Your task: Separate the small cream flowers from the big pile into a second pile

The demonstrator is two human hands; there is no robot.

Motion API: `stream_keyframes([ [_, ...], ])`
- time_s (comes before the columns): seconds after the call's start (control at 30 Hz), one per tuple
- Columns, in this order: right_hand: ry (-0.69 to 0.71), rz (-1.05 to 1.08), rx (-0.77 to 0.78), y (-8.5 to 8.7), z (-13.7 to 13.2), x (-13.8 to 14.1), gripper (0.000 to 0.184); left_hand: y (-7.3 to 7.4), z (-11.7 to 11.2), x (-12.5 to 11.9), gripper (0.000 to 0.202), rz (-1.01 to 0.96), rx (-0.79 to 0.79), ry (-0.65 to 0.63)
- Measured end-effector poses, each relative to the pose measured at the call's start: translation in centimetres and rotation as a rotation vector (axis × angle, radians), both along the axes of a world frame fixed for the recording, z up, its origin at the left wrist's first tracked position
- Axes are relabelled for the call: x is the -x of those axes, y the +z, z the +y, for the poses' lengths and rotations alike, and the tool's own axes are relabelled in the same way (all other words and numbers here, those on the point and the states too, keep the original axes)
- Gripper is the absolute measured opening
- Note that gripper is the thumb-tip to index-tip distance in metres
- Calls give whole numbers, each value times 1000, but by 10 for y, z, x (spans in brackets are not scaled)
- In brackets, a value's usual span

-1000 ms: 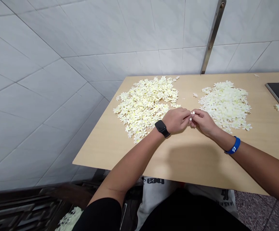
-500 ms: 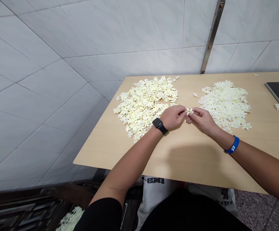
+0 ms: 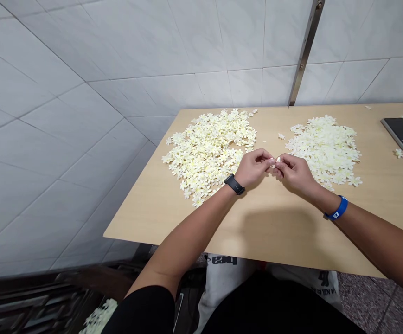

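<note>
My left hand (image 3: 254, 168) and my right hand (image 3: 294, 172) meet over the wooden table (image 3: 274, 222), fingertips pinched together on one small white artificial flower (image 3: 275, 160). A black watch sits on my left wrist and a blue band on my right. To the left of my hands lies a wide pile of cream-yellow flowers (image 3: 210, 148). To the right lies a second pile of whiter flowers (image 3: 326, 148).
A dark phone (image 3: 401, 133) lies at the table's far right edge, with a few loose flowers near it. A tiled wall rises behind the table, with a metal strip (image 3: 303, 51) running up it. More flowers sit in a bag on the floor at lower left (image 3: 99, 317).
My hands have stayed together between the piles, shifting only slightly while working the flower at their fingertips. The view has drifted a little.
</note>
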State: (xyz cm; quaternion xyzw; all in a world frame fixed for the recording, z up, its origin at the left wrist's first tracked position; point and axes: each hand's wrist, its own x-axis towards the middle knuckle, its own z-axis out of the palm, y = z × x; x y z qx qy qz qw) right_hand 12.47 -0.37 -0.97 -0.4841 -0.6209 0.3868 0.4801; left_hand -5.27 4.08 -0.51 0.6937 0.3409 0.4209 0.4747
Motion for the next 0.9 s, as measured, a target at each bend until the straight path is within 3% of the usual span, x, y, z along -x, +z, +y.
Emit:
stream_keyframes([
  [0.1, 21, 287, 151, -2, 6, 4, 44, -3, 5, -2, 37, -140, 201, -33],
  [0.2, 2, 439, 251, -5, 10, 5, 56, -5, 6, -5, 34, -180, 278, 8],
  [0.33, -87, 344, 157, -8, 12, 2, 35, -5, 0, -10, 15, -128, 293, 77],
  [0.47, -169, 176, 49, -9, 10, 1, 19, -6, -5, -12, 10, -61, 169, 80],
  [0.57, -157, 128, 62, -7, 9, 1, 19, -8, -4, -12, 10, -6, 87, 115],
  [0.7, -112, 105, 68, -5, 11, 1, 21, -10, 0, -11, 13, -34, 118, 71],
  [0.9, -62, 171, 64, -6, 14, 0, 23, -11, 0, -12, 15, -80, 122, 108],
])
